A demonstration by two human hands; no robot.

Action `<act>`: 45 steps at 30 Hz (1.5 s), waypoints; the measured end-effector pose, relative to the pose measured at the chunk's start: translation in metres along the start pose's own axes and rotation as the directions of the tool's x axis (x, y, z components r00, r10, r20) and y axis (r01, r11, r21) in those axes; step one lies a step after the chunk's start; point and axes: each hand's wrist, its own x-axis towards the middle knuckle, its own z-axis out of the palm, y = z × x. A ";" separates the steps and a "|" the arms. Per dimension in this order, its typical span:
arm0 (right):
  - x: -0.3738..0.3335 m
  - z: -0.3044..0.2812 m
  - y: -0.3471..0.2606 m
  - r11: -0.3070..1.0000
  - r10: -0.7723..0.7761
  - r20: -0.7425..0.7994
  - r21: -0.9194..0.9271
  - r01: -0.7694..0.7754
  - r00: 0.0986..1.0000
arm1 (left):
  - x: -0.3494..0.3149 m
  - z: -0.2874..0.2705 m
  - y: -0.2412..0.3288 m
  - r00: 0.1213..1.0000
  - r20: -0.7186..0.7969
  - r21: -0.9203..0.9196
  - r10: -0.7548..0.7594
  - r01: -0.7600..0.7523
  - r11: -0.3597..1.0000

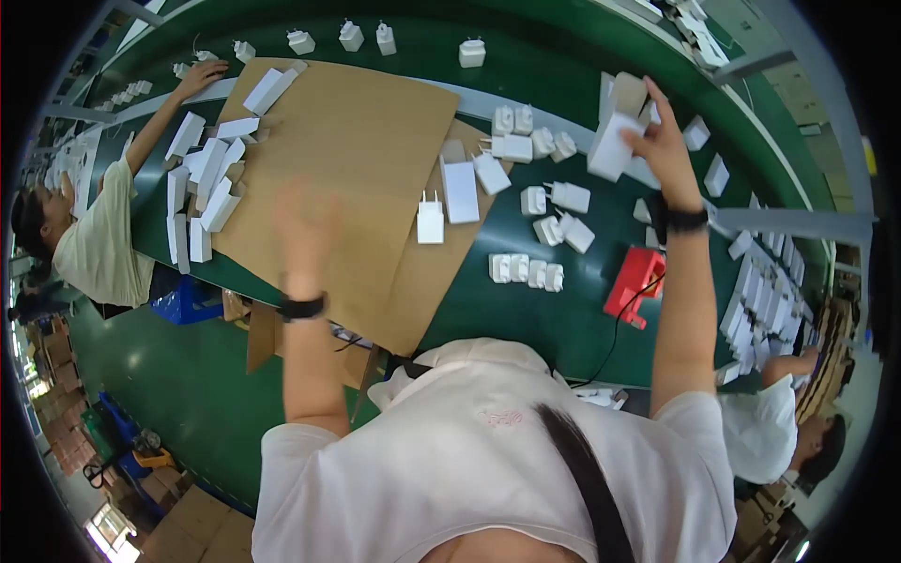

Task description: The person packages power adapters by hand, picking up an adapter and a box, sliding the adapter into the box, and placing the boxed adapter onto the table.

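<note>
My right hand (664,155) grips a white box (615,145) at the right; its upper end stands open, showing a brown inside flap. My left hand (308,225) is over the brown cardboard sheet (366,122), smeared by motion, so its fingers cannot be read. Right of it, a white plug adapter (430,223) lies on the cardboard with its prongs pointing away from me. Beside that adapter is another white box (460,190) with a flap at its far end. One more adapter (491,174) touches that box's right side.
Several loose adapters (572,195) lie on the green table (450,310), near a red device (635,284) with a black cable. White boxes (211,169) are heaped at the cardboard's left. Adapters (351,37) stand along the far strip. Co-workers sit at left (103,235) and right (765,422).
</note>
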 end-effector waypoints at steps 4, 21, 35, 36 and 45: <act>0.135 -0.013 0.093 0.970 0.239 -0.063 0.054 -0.236 0.969 | 0.046 -0.034 -0.148 0.948 -0.301 0.627 -0.104 0.279 0.727; 0.035 0.048 0.110 0.800 -0.206 0.214 -0.525 0.290 0.955 | 0.070 -0.050 -0.209 0.986 -0.016 0.794 -0.169 0.115 0.597; -0.086 0.070 -0.033 0.937 -0.348 0.242 0.112 0.330 0.906 | -0.027 0.027 0.147 0.782 0.624 -0.638 0.009 0.502 0.583; -0.091 0.070 -0.039 0.926 -0.367 0.221 -0.009 0.378 0.904 | -0.026 0.029 0.155 0.822 0.567 -0.648 0.061 0.398 0.649; -0.111 0.054 -0.066 0.705 -0.399 0.308 -0.499 0.504 0.863 | -0.032 0.034 0.164 0.854 0.335 -0.411 0.398 -0.248 0.877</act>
